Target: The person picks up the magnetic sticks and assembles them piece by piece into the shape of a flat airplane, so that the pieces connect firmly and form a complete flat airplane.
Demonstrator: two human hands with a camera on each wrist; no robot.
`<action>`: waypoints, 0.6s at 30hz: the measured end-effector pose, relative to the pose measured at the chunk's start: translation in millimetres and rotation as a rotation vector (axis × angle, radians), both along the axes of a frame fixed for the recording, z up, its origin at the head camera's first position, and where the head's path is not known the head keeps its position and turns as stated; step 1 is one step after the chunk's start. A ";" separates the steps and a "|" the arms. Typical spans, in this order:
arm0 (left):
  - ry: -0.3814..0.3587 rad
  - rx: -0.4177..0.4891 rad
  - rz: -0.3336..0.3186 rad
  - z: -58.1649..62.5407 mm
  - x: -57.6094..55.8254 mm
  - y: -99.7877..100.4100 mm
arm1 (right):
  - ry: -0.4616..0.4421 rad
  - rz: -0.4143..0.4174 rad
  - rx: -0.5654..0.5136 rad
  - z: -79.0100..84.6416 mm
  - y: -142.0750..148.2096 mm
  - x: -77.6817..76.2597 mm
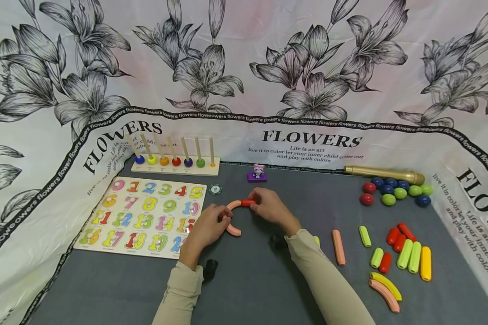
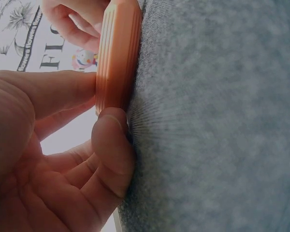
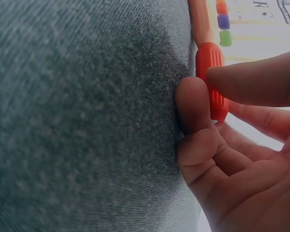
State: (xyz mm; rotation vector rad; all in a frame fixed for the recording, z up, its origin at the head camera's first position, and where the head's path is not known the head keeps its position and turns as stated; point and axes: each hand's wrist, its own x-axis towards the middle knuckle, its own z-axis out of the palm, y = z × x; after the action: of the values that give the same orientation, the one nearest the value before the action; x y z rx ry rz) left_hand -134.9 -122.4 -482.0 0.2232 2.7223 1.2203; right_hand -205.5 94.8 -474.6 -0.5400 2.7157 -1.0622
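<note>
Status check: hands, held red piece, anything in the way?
Left hand pinches salmon arc. Right hand grips red ribbed tube, abutting the arc. Number puzzle beside left hand; nothing visibly blocking.

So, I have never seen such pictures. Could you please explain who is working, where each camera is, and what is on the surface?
No machine here: a person works with bare hands. The wide picture comes from a camera on the head; the two close ones from cameras on the wrists. The left hand pinches a curved peach piece; the right hand pinches a red piece that meets it. On the grey surface are a number board, a stand with pegs, a toy figure, balls, a gold-coloured rod and more coloured pieces.
</note>
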 end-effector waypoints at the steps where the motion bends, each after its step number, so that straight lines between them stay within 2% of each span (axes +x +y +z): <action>1: 0.002 0.001 0.000 0.2 -0.2 0.7 | 0.003 0.008 0.009 0.6 0.1 -0.3; 9: 0.008 -0.007 -0.002 0.2 1.9 4.6 | 0.041 0.033 0.049 6.3 10.7 6.5; 14: 0.005 -0.018 -0.021 3.4 4.2 4.8 | 0.036 0.028 0.036 19.7 29.4 15.9; 18: -0.018 -0.023 -0.070 8.0 7.9 -0.5 | 0.055 0.020 0.016 33.3 48.1 23.7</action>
State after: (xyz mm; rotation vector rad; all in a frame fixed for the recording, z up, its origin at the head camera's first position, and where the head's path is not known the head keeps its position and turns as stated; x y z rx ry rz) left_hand -127.1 -122.9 -474.0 0.3009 2.6874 1.1658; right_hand -181.8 142.9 -441.3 -0.6014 2.7569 -1.0353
